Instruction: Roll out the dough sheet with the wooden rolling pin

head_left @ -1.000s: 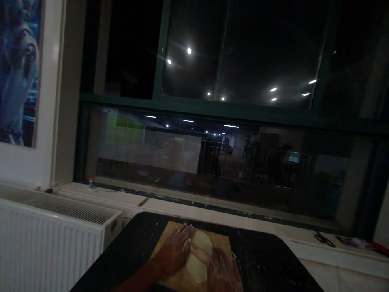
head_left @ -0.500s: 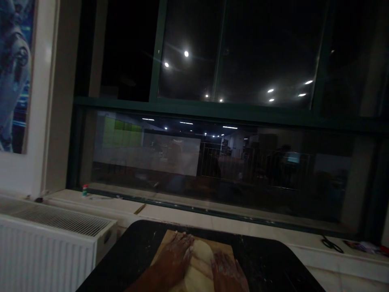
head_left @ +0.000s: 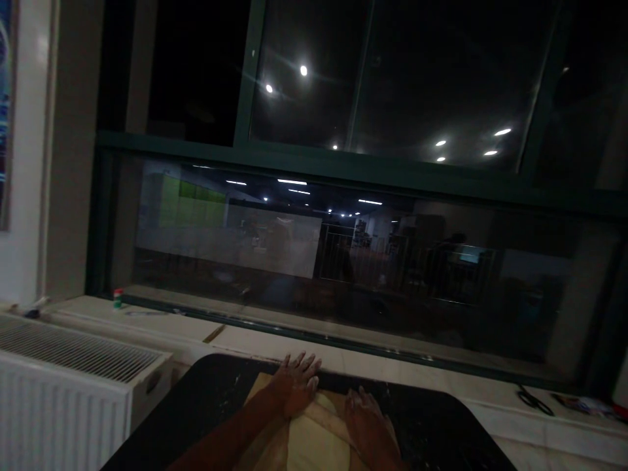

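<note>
Fingers [head_left: 308,364] of the left hand [head_left: 296,387] fan out nearly straight in the head view, toward the far edge of the black table [head_left: 426,418]; those of the right hand [head_left: 369,422] also extend forward, neither set visibly curled round the rolling pin [head_left: 328,420] slanting between the hands. Beneath it, dough [head_left: 314,451] lies on a wooden board [head_left: 261,381], reaching near that board's far edge. Likely soft, pliable and easily torn, it would want broad support under its rim, while the pin suits light pressure at both ends. The dough looks pale, flattened and smooth, its near part cut off by the frame
</note>
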Available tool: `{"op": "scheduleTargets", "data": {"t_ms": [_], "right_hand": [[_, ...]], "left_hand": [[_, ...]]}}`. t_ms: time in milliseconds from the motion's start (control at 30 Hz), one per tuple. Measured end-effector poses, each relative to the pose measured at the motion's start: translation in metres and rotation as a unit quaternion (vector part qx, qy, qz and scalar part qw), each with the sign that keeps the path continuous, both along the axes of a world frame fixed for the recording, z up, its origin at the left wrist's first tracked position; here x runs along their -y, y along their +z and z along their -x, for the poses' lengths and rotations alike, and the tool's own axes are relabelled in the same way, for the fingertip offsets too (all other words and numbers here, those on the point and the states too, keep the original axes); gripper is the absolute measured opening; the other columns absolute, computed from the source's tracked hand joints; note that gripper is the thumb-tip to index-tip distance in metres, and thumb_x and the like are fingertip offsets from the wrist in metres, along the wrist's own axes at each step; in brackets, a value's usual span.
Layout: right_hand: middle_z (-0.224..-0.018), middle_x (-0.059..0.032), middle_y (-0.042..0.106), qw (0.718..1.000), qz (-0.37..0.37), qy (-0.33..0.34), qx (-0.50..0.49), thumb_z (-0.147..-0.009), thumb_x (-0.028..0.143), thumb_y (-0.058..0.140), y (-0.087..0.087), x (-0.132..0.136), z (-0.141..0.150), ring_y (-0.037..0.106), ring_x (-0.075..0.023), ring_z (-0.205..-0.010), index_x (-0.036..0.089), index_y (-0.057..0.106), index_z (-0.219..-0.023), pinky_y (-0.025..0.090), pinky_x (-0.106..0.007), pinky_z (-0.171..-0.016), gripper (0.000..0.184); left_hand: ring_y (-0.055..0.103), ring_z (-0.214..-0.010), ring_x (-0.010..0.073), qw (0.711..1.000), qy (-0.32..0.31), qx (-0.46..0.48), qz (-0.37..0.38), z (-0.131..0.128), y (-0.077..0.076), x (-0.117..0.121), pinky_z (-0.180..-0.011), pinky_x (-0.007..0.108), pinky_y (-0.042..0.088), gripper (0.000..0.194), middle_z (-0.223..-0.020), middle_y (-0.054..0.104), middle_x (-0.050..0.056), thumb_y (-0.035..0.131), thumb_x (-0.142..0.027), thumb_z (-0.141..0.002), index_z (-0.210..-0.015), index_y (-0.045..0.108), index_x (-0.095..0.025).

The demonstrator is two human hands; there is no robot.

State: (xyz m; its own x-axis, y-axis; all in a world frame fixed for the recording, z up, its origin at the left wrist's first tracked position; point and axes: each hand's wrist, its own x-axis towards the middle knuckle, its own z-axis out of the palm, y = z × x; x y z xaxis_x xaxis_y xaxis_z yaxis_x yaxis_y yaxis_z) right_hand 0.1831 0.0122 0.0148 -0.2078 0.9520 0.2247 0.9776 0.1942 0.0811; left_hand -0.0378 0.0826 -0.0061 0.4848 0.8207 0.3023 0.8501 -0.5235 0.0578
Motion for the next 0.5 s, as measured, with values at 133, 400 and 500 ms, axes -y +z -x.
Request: {"op": "scheduleTargets", "data": {"t_ms": [133,400,500], "right_hand": [[-0.157,-0.0189,0.047,0.997,0.021,-0.056,0.044,-0.095,0.013,0.036,0.003,0.03,0.015,0.046,-0.0379,-0.144,0.018,0.057,-0.145,0.052,-0.065,-0.101,0.055],[-0.147,-0.016,0.059,0.991,-0.099,-0.089,-0.012,-0.102,0.025,0.037,-0.041,0.055,0.034,0.052,-0.0371,-0.14,0.021,0.069,-0.134,0.042,-0.067,-0.114,0.046],[-0.142,-0.0167,0.061,0.981,-0.165,-0.057,-0.084,-0.103,0.03,0.038,-0.063,0.065,0.036,0.058,-0.0373,-0.134,0.018,0.071,-0.131,0.044,-0.064,-0.115,0.045]], "left_hand": [[0.035,-0.153,0.029,1.0,-0.011,0.013,-0.013,0.009,0.002,0.025,-0.124,0.063,0.028,0.052,-0.163,0.043,0.008,0.038,-0.029,-0.105,-0.157,0.042,-0.025],[0.043,-0.148,0.0254,0.99,-0.066,0.033,-0.118,0.031,-0.007,0.069,-0.122,0.052,0.04,0.05,-0.159,0.048,0.007,0.036,-0.025,-0.109,-0.159,0.04,-0.024],[0.046,-0.147,0.022,0.989,-0.066,0.029,-0.126,0.041,-0.011,0.092,-0.121,0.044,0.042,0.051,-0.16,0.046,0.006,0.033,-0.027,-0.111,-0.161,0.035,-0.024]]}}
